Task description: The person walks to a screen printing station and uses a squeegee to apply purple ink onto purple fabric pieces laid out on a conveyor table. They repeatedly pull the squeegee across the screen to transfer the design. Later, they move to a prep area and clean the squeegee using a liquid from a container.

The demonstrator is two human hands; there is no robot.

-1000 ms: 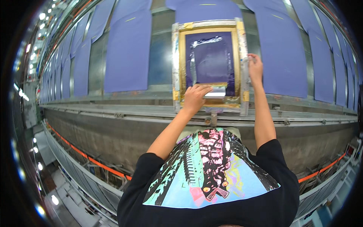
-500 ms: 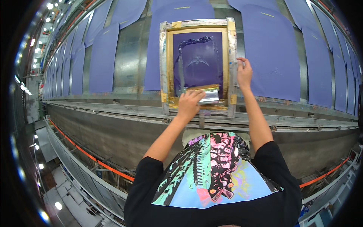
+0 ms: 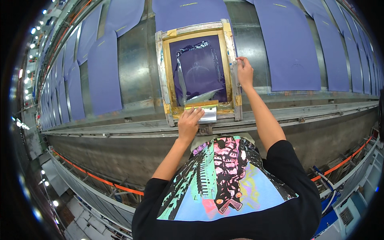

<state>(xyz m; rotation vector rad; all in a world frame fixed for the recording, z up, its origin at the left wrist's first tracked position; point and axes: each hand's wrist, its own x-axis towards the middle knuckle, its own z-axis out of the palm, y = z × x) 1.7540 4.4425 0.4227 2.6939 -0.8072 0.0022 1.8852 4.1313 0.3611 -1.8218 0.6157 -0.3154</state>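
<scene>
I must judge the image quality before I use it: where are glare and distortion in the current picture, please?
Head view: glare on the silvery scraper and glossy highlights on the dark ink; head view: pale sheen on the metal table; head view: outer violet sheets look narrowed toward the dark rim.

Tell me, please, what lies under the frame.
A purple panel runs under the far side of the frame; whatever lies beneath the screen is covered.

squeegee (image 3: 209,115) lower on frame (image 3: 163,72)
</scene>
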